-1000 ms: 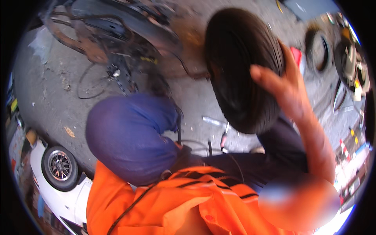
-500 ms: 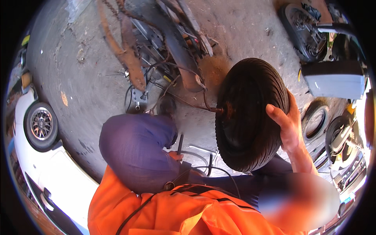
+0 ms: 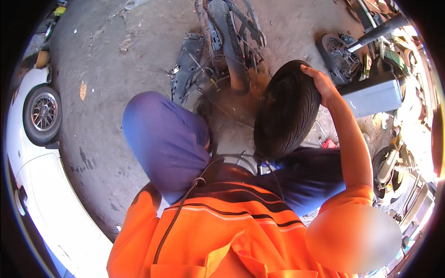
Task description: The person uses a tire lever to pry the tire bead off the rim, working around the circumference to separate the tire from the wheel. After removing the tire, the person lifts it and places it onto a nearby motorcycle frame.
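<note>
Fingers of the right hand [image 3: 325, 88] are clamped on the far right edge of a black grooved tyre [image 3: 303, 116], one digit curling over the sidewall, the others mostly hidden behind the tread. The tyre is held on edge and tilted, in front of the seated or crouching person; its near end comes down just beside the right thigh [image 3: 310, 173], and its middle is too dark to make out. The left hand is out of sight behind the left knee [image 3: 160, 132], so I cannot tell how its fingers stand. A bare right forearm [image 3: 354, 139] runs back to the sleeve of an orange shirt [image 3: 204, 231], with a dark cord [image 3: 169, 221] down its front. Right of the tyre, near the right leg, a small red object [image 3: 329, 144] lies on the concrete floor [image 3: 104, 106]. Far and left of the tyre is a stripped motorcycle frame [image 3: 250, 23] with a black mudguard [image 3: 235, 69]; a long black panel [image 3: 187, 53] lies along its left side. Farther right sit a grey-blue box [image 3: 375, 99] and a dark mechanical casing [image 3: 330, 48]. Well apart, at the left, a white car [image 3: 60, 199] shows its spoked wheel [image 3: 44, 111]
</note>
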Demonstrator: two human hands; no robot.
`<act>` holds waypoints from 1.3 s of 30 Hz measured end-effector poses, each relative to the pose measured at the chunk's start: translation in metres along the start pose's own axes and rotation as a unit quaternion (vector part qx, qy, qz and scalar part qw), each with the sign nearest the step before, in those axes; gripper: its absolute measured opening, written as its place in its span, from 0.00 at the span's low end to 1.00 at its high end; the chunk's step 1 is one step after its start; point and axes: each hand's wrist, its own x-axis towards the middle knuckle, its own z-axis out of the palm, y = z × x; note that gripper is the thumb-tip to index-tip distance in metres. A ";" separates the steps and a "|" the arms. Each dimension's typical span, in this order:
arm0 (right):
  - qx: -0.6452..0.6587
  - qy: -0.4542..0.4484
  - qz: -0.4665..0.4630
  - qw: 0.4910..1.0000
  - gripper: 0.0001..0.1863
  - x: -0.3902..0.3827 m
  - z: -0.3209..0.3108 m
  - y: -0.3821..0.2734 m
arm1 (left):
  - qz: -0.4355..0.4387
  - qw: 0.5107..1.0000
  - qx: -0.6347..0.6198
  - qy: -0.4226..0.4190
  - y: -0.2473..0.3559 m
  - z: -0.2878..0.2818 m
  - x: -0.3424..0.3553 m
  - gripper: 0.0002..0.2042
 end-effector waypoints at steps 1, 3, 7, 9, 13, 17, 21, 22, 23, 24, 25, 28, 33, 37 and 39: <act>-0.004 0.017 0.005 1.000 0.29 -0.005 0.000 0.005 | 0.006 1.000 -0.027 0.012 -0.010 -0.005 -0.002 0.10; 0.016 0.016 -0.022 1.000 0.30 -0.017 -0.001 0.015 | 0.041 0.989 -0.133 0.052 -0.015 -0.021 -0.010 0.10; 0.014 0.061 -0.052 0.997 0.32 -0.037 0.007 0.035 | 0.264 0.867 -0.348 0.241 0.067 -0.102 -0.069 0.10; -0.002 0.086 -0.060 0.994 0.33 -0.039 0.015 0.040 | 0.392 0.733 -0.446 0.333 0.140 -0.124 -0.124 0.12; -0.003 0.114 -0.081 0.990 0.34 -0.030 0.034 0.043 | 0.664 0.627 -0.368 0.174 0.277 -0.085 -0.251 0.18; 0.018 0.135 -0.105 0.985 0.34 -0.028 0.048 0.046 | 0.651 0.725 -0.225 -0.012 0.362 0.035 -0.292 0.19; -0.035 0.129 -0.126 0.983 0.33 -0.047 0.052 0.052 | 0.501 0.847 -0.137 -0.113 0.357 0.154 -0.250 0.18; -0.032 0.092 -0.142 0.985 0.32 -0.055 0.051 0.055 | 0.486 0.859 -0.074 -0.145 0.351 0.170 -0.238 0.20; -0.027 0.066 -0.149 0.986 0.32 -0.062 0.049 0.057 | 0.462 0.870 -0.015 -0.173 0.345 0.184 -0.228 0.22; -0.031 0.055 -0.150 0.987 0.30 -0.067 0.045 0.060 | 0.463 0.860 -0.025 -0.214 0.335 0.197 -0.220 0.23; -0.033 0.054 -0.142 0.988 0.28 -0.071 0.042 0.064 | 0.430 0.872 -0.033 -0.230 0.325 0.208 -0.215 0.25; -0.086 0.066 -0.158 0.981 0.22 -0.065 0.027 0.075 | 0.503 0.851 0.052 -0.143 0.300 0.226 -0.209 0.38; -0.563 0.199 -0.138 0.790 0.15 -0.014 -0.017 0.113 | 0.523 0.838 0.107 -0.110 0.301 0.228 -0.206 0.44; -0.527 0.180 -0.082 0.826 0.21 0.025 -0.047 0.162 | 0.519 0.846 0.086 -0.091 0.310 0.220 -0.204 0.39; -0.319 0.270 -0.054 0.907 0.23 0.041 -0.050 0.183 | 0.517 0.850 0.056 -0.085 0.312 0.214 -0.203 0.38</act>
